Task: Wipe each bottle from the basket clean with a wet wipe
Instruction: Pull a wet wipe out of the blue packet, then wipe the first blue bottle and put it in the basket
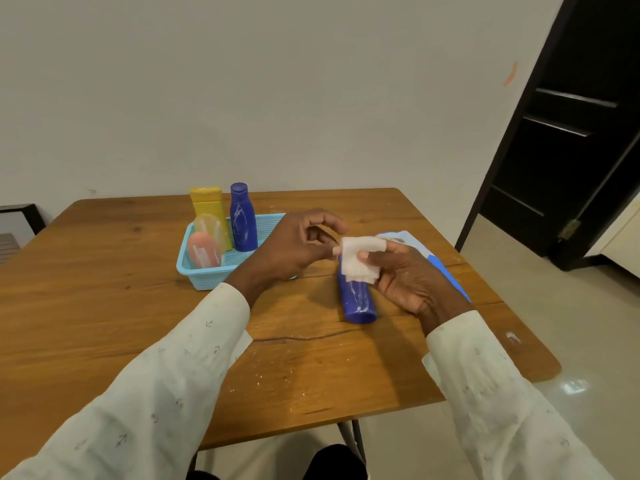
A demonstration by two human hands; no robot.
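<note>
Nearest the camera, two pale printed sleeves (194, 362) reaching in from the lower corners over a wooden table (104, 306). Scattered white crumbs (277, 375) on the near part of the tabletop, beside a dark crack in the wood.

Further in, right of centre, a dark blue bottle (358, 299) lying flat on the table, long axis running near to far with a slight lean to the left at the far end; flat base toward the camera, top end hidden under the wipe and fingers. White streaks along its side.

Just right of it, the right hand (408, 271), palm turned up, fingers curled, pinching a folded white wet wipe (358, 258) between thumb and fingers above the bottle's far end. To the left, the left hand (298, 244), fingers bent, fingertips nipping the left edge of the same wipe. Under the right hand, a blue and white wipe packet (446, 268) flat on the table, mostly covered.

Beyond and to the left, a light blue mesh basket (201, 275) holding four bottles: a peach bottle (204, 251) at the near left, a clear bottle (211, 226) behind it, a yellow bottle (207, 206) standing upright at the far left, and a second blue bottle (243, 220) upright to its right, cap upward, streaked white.

Farthest off, a plain pale wall (277, 81), and a dark door (571, 150) at the right.
</note>
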